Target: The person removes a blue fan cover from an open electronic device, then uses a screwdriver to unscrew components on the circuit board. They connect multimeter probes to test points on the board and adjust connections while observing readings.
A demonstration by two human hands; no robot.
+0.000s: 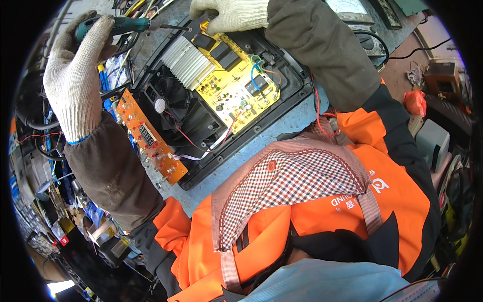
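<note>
1. The left hand (75,75), in a white knitted work glove, is wrapping its fingers tight around the green handle of a screwdriver (118,25) – the dark metal shaft is pointing right, toward the top edge of the opened appliance.
2. The right hand (229,15), gloved the same way, is pressing down on the top corner of the appliance by the circuit board; whether it is pinching anything there I cannot tell, since the fingers are curling out of sight.
3. The black plastic appliance housing (289,95) is lying open and tilted on the bench between the two forearms, showing its inside.
4. A yellow printed circuit board (229,88) with black relays and small parts is sitting in the right half – beside it a white ribbed heat sink (186,61), and below that a black round cooling fan (163,103).
5. An orange narrow control board (151,138) with a small dark display and red buttons is hanging off the housing's left edge, joined by a white ribbon cable; thin red and blue wires are running across the inside.
6. The pale grey-blue workbench surface (297,118) is showing bare below the housing.
7. At the left, tangled cables and small tools are crowding the bench; at the right, a red crumpled bag (415,102) and a light grey box (431,138) are standing near the edge, blurred by the lens.
</note>
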